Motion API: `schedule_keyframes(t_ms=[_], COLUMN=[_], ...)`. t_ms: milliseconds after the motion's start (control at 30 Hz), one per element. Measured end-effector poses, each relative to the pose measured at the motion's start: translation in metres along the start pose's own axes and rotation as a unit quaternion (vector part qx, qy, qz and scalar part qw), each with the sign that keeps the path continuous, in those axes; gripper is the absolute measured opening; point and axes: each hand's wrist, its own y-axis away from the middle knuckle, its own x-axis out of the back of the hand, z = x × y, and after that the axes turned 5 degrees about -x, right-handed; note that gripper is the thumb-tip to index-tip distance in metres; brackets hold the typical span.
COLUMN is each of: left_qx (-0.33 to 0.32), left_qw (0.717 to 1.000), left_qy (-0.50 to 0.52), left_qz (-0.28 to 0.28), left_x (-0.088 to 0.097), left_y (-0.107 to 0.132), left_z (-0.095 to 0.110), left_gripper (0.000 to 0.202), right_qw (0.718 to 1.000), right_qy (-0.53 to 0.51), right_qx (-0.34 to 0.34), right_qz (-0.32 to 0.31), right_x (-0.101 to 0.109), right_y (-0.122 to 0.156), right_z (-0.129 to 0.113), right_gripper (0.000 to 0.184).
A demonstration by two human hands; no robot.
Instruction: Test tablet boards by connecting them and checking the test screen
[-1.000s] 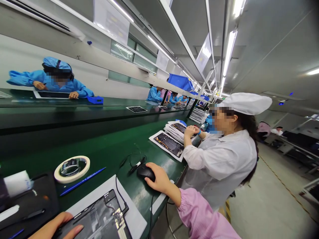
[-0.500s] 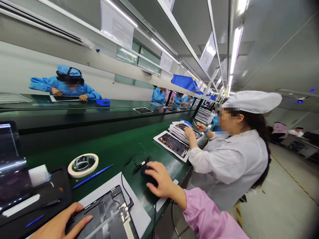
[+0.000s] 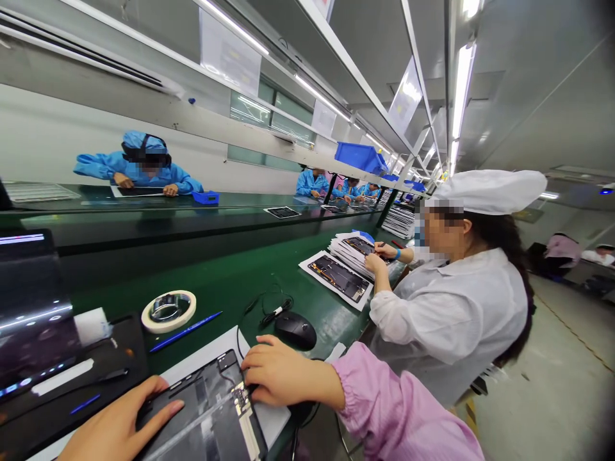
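Note:
An opened tablet (image 3: 192,416), its dark inside and circuit board showing, lies on white paper (image 3: 177,370) at the bottom of the view. My left hand (image 3: 118,419) holds it at its left side, thumb over the inner face and index finger near the upper edge. My right hand (image 3: 273,371) is closed at the tablet's right edge, fingers bent over the spot where a thin black cable (image 3: 239,342) meets it. The cable's plug is hidden beneath those fingers. Just beyond my right hand sits a black mouse (image 3: 295,330).
Left of the tablet are a tape roll (image 3: 148,314), a blue pen (image 3: 186,331) and a dark screen (image 3: 29,307). A co-worker in white (image 3: 446,301) works at the right beside stacked tablet parts (image 3: 336,278). Another person in blue (image 3: 144,169) sits across the bench.
My right hand has left the mouse and come back left to the tablet's right edge, closing over the cable's plug. My left hand stays on the tablet. The view has shifted slightly.

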Motion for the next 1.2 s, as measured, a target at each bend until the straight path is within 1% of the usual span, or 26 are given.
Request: schedule_keyframes(t_ms=[67, 100, 167, 200, 267, 367, 433, 500, 533, 600, 633, 700, 733, 800, 900, 933, 1000, 1067, 1133, 1200], left_qx=[-0.012, -0.037, -0.077, -0.079, -0.060, -0.052, -0.059, -0.088, -0.110, -0.150, -0.158, -0.142, -0.121, -0.063, 0.053, 0.090, 0.141, 0.173, 0.195, 0.208], left_qw=[1.000, 0.999, 0.996, 0.996, 0.997, 0.997, 0.997, 0.993, 0.990, 0.980, 0.976, 0.972, 0.971, 0.967, 0.949, 0.945, 0.944, 0.945, 0.943, 0.942], left_qy=[0.024, 0.029, 0.027, 0.021, 0.019, 0.015, 0.017, 0.032, 0.041, 0.058, 0.068, 0.082, 0.086, 0.075, 0.038, 0.022, 0.005, 0.003, 0.005, 0.006], left_qz=[0.006, 0.012, 0.026, 0.032, 0.037, 0.051, 0.054, 0.068, 0.083, 0.116, 0.131, 0.166, 0.186, 0.237, 0.309, 0.315, 0.299, 0.277, 0.268, 0.265], left_x=[0.008, 0.012, 0.020, 0.024, 0.029, 0.030, 0.030, 0.032, 0.037, 0.051, 0.061, 0.086, 0.099, 0.125, 0.155, 0.161, 0.168, 0.168, 0.166, 0.164], left_y=[0.008, 0.013, 0.019, 0.018, 0.013, 0.007, 0.008, 0.011, 0.014, 0.024, 0.030, 0.045, 0.054, 0.072, 0.091, 0.094, 0.095, 0.089, 0.079, 0.069], left_z=[0.011, 0.018, 0.031, 0.034, 0.035, 0.029, 0.028, 0.032, 0.034, 0.038, 0.038, 0.034, 0.029, 0.011, -0.029, -0.043, -0.069, -0.089, -0.104, -0.115], left_gripper=[0.046, 0.042, 0.036, 0.035, 0.037, 0.042, 0.042, 0.038, 0.037, 0.035, 0.034, 0.027, 0.023, 0.020, 0.022, 0.021, 0.018, 0.021, 0.029, 0.034], right_qw=[1.000, 0.999, 0.997, 0.997, 0.996, 0.996, 0.997, 0.998, 0.998, 0.999, 0.999, 1.000, 1.000, 1.000, 0.999, 0.998, 0.995, 0.991, 0.987, 0.981], right_qy=[-0.023, -0.037, -0.072, -0.081, -0.087, -0.077, -0.062, -0.049, -0.043, -0.033, -0.030, -0.025, -0.023, -0.016, -0.008, -0.007, -0.006, -0.005, -0.003, 0.000], right_qx=[0.015, 0.018, -0.004, -0.011, -0.003, 0.026, 0.026, 0.011, 0.005, -0.001, 0.001, 0.007, 0.010, 0.008, -0.010, -0.013, -0.005, 0.025, 0.064, 0.102], right_qz=[-0.008, -0.008, 0.000, -0.005, -0.014, -0.033, -0.041, -0.042, -0.040, -0.035, -0.029, -0.011, 0.000, 0.021, 0.049, 0.063, 0.095, 0.128, 0.149, 0.166], right_x=[0.003, 0.005, 0.009, 0.010, 0.008, 0.000, -0.004, -0.007, -0.008, -0.009, -0.011, -0.014, -0.016, -0.019, -0.019, -0.017, -0.011, -0.002, 0.010, 0.027], right_y=[-0.003, -0.004, -0.006, -0.008, -0.013, -0.018, -0.017, -0.014, -0.012, -0.007, -0.004, 0.003, 0.007, 0.014, 0.016, 0.014, 0.005, -0.006, -0.018, -0.028], right_z=[-0.002, -0.004, -0.003, 0.000, 0.011, 0.026, 0.030, 0.032, 0.032, 0.033, 0.034, 0.036, 0.038, 0.041, 0.041, 0.039, 0.030, 0.017, -0.001, -0.020], right_gripper=[0.013, 0.011, 0.010, 0.013, 0.018, 0.018, 0.017, 0.016, 0.015, 0.016, 0.017, 0.021, 0.023, 0.026, 0.026, 0.025, 0.024, 0.022, 0.021, 0.021])
